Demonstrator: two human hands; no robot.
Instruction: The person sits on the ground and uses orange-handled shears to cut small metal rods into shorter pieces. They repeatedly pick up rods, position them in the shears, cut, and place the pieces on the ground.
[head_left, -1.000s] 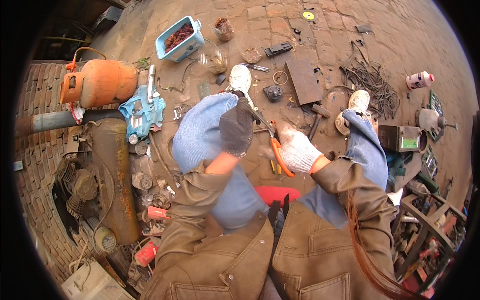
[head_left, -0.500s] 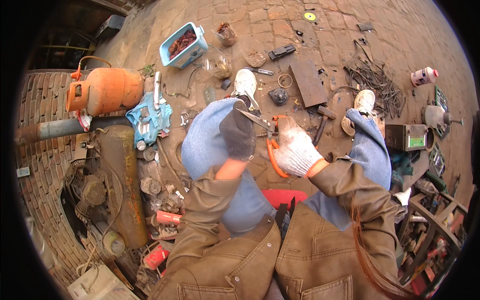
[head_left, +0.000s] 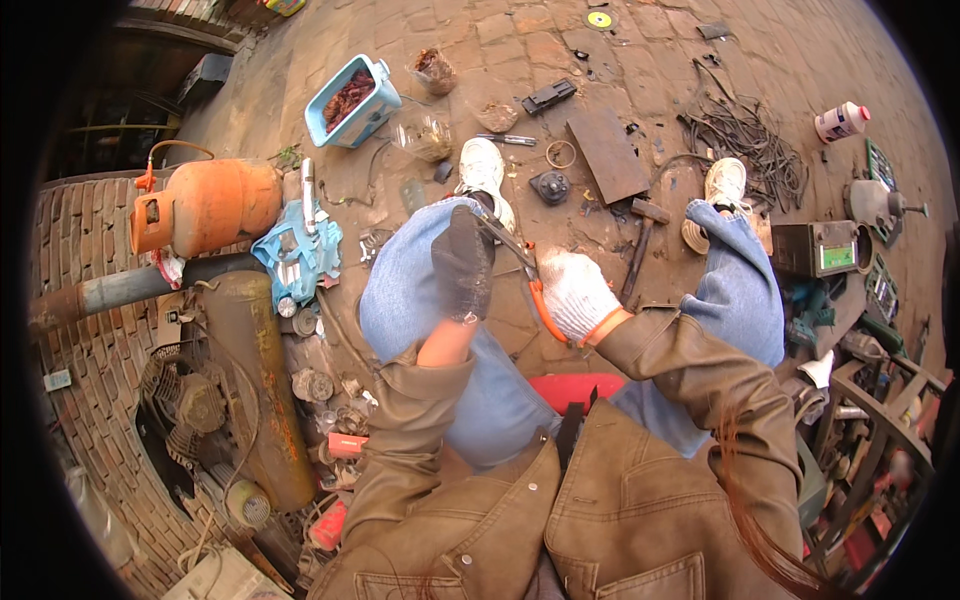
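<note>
My right hand (head_left: 574,294), in a white knit glove, is closed around orange-handled snips (head_left: 544,311). A long grey metal piece (head_left: 511,243) runs from the snips toward my left hand; whether it is a blade or a separate strip I cannot tell. My left hand (head_left: 463,262), in a dark glove, is held over my left knee. Its fingers are closed by the far end of the metal piece, and what they hold is hidden. A hammer (head_left: 642,245) lies on the bricks beyond my right hand.
Ahead lie a flat metal plate (head_left: 609,155), a round black part (head_left: 550,187) and tangled cables (head_left: 750,150). A blue bin (head_left: 371,119) stands farther off. Left are an orange gas cylinder (head_left: 225,203) and a rusty tank (head_left: 257,390); right, a metal box (head_left: 803,249).
Both hands have shifted slightly left in the picture, and the snips have turned steeper. The right hand now sits closer over the handles. The whole view has tilted a little.
</note>
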